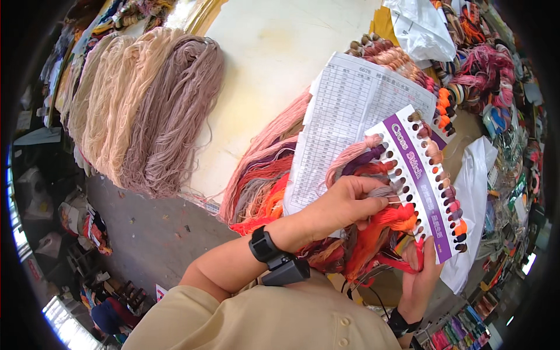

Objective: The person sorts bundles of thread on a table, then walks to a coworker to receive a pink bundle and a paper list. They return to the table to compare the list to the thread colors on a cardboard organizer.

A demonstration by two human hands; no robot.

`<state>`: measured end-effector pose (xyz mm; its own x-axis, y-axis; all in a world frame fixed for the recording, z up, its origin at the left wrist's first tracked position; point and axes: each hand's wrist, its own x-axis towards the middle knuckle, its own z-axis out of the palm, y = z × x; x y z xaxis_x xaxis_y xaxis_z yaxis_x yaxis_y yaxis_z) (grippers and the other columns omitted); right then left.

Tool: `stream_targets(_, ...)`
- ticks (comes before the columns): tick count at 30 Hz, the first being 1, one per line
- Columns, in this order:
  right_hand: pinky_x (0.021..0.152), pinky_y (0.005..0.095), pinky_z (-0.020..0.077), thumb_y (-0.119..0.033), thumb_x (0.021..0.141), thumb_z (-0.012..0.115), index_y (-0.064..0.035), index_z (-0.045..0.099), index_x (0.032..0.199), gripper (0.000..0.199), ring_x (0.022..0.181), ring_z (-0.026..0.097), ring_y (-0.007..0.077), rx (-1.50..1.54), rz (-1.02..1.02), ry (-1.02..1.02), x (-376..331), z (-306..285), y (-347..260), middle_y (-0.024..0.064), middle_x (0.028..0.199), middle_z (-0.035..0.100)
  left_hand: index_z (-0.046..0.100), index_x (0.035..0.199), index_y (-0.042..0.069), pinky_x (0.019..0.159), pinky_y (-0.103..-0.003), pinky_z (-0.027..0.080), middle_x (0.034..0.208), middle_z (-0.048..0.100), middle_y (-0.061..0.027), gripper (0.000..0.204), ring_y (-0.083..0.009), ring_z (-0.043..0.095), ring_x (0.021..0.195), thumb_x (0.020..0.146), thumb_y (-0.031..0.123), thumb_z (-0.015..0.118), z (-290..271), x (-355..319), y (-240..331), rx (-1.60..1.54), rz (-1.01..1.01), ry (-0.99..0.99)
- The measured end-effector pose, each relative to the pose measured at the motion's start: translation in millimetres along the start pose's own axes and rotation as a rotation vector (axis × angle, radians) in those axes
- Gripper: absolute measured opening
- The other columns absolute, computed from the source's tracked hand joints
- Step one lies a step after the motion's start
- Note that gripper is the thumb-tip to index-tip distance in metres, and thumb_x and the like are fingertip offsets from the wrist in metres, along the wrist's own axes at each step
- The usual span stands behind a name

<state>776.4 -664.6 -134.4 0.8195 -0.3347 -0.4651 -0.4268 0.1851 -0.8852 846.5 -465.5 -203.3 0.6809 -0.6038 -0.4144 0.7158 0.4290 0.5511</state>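
A grey thread strand [382, 191] lies at a hole of the white-and-purple punched thread card [421, 175], whose long axis runs diagonally. The left hand [344, 204] pinches the strand closed; the right hand [421, 274] grips the card's lower end over the cream table [262, 70].

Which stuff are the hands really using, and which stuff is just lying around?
In use:
- punched thread card, steadied by the right hand
- grey thread, pinched by the left hand
- orange and red threads hanging from the card
- printed sheet under the card

Lying about:
- beige and mauve yarn hanks
- white plastic bag
- pink yarn tangle
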Motion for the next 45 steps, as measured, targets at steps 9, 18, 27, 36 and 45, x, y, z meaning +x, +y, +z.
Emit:
stream_targets(9, 0.051, 0.0237, 0.0253, -0.020, 0.102, 0.045, -0.0057, 0.050, 0.109, 0.017, 0.048, 0.030, 0.0042, -0.022, -0.023, -0.017, 2.3, 3.6, 1.4, -0.0049, 0.058, 0.034, 0.066, 0.100, 0.001, 0.053, -0.019, 0.042, 0.074, 0.059, 0.0034, 0.019, -0.0029, 0.050, 0.059, 0.091, 0.017, 0.059, 0.5, 0.6, 3.0, -0.008, 0.002, 0.023)
stream_targets(18, 0.055, 0.0262, 0.0347, -0.015, 0.098, 0.052, -0.0043, 0.048, 0.118, 0.023, 0.059, 0.043, 0.0081, -0.013, 0.021, -0.007, 1.7, -3.2, 3.6, 0.0020, 0.085, 0.055, 0.068, 0.108, 0.006, 0.054, -0.019, 0.041, 0.070, 0.056, 0.0048, 0.021, -0.0031, 0.050, 0.058, 0.094, 0.018, 0.058, -5.3, 3.6, -1.2, 0.018, -0.049, 0.033)
stream_targets(27, 0.053, 0.0248, 0.0302, -0.018, 0.100, 0.048, -0.0060, 0.050, 0.107, 0.014, 0.053, 0.037, 0.0057, -0.053, -0.006, 0.187, -0.4, 16.0, 10.0, -0.0025, 0.065, 0.043, 0.068, 0.104, 0.005, 0.054, -0.019, 0.042, 0.073, 0.057, 0.0041, 0.019, -0.0036, 0.050, 0.059, 0.094, 0.016, 0.057, -10.1, 5.7, -2.9, 0.007, -0.030, 0.014)
stream_targets(36, 0.052, 0.0241, 0.0313, -0.018, 0.101, 0.046, -0.0047, 0.048, 0.112, 0.018, 0.055, 0.040, 0.0065, -0.111, 0.056, 0.096, -1.6, 12.7, 9.4, -0.0011, 0.067, 0.045, 0.062, 0.113, 0.003, 0.055, -0.019, 0.041, 0.077, 0.056, 0.0045, 0.023, -0.0011, 0.049, 0.063, 0.094, 0.015, 0.059, -7.4, 2.9, -2.3, 0.054, 0.027, 0.007)
stream_targets(45, 0.056, 0.0252, 0.0365, -0.015, 0.098, 0.052, -0.0036, 0.049, 0.114, 0.020, 0.058, 0.040, 0.0072, -0.057, 0.026, 0.007, -6.1, 1.1, 8.2, 0.0019, 0.084, 0.053, 0.065, 0.106, 0.000, 0.070, -0.021, 0.043, 0.097, 0.059, 0.0024, 0.020, -0.0036, 0.050, 0.080, 0.090, 0.011, 0.067, -5.6, 7.1, -21.2, 0.419, 0.317, -0.074)
